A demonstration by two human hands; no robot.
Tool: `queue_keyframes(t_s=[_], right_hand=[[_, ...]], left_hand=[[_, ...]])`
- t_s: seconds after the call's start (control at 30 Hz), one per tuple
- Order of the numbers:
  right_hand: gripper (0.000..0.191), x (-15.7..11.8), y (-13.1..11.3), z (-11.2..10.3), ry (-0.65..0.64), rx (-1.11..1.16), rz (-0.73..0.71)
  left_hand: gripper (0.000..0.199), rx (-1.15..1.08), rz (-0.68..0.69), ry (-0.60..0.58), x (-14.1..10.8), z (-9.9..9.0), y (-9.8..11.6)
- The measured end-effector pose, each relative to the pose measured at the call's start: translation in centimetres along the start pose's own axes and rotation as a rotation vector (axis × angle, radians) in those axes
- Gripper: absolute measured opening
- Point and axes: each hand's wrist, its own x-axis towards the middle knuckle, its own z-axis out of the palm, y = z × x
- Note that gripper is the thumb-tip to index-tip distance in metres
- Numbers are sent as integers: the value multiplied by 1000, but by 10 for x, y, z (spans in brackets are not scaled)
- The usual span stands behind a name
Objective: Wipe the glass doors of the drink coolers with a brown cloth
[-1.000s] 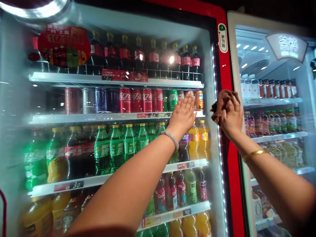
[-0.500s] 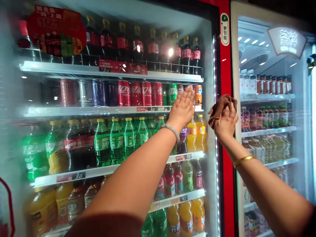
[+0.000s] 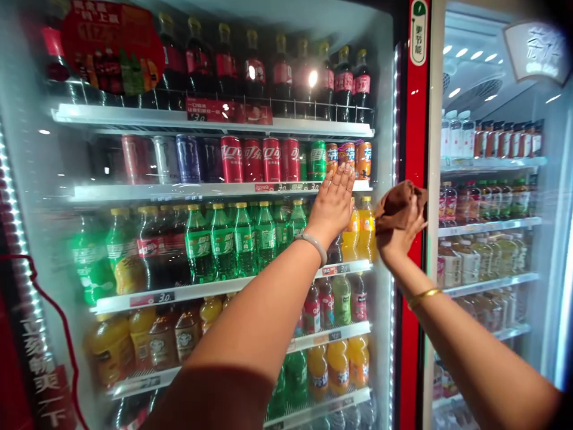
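Note:
My left hand [image 3: 332, 206] lies flat against the glass door [image 3: 250, 239] of a drinks fridge, fingers stretched upward and holding nothing, just below the orange cans [image 3: 363, 161]. A pale bangle circles that wrist. To its right, my right hand [image 3: 400, 233] holds a crumpled brown cloth [image 3: 396, 206] at the door's right edge, beside the red frame [image 3: 414, 137]. The cloth covers part of the palm and hides some of the fingers. A gold bangle is on the right wrist.
Behind the glass, shelves hold cola bottles [image 3: 283, 74], red cans [image 3: 271, 160], green bottles [image 3: 222, 242] and juice bottles [image 3: 107, 352]. A second lit fridge [image 3: 487, 224] stands at the right. A dark red cord [image 3: 67, 334] hangs at the lower left.
The view has shifted, showing more of the fridge's left side. My right hand has moved slightly down and left with the cloth, its fingers now pointing more to the right. My left hand remains flat.

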Motion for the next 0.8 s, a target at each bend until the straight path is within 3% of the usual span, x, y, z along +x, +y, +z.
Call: queue_keyframes(t_s=[0.1,0.17,0.27,0.33,0.43,0.47,0.53,0.6,0.67,0.73,0.8], right_hand=[[70,-37,-21,5,-69,14,-118],[64,-28,-28,8,-130,47,-284],[59,7,-13,8,-141,72,-424],[61,7,3,9,-83,62,-313],[72,-39,7,11,35,47,-34],[74,-58,0,12,61,44,1],[69,-82,-19,14,0,61,-72],[61,-76,-35,16,-62,88,-200],[54,-47,-37,16,-62,104,-295],[51,-22,-25,15,-62,110,-363],[53,-24,-9,14,-21,101,-329]], left_hand=[[67,-8,1,-13,-15,2,2],[68,5,-16,-7,-24,5,4],[66,40,-25,6,-37,9,8],[65,55,-24,-5,-44,11,12],[66,62,-30,-12,-50,12,16],[66,65,-33,-11,-50,13,16],[65,72,-48,-16,-53,13,17],[66,71,-77,-32,-60,14,18],[65,60,-83,-50,-72,15,20],[65,50,-56,-60,-85,16,23],[66,48,-40,-58,-95,17,26]])
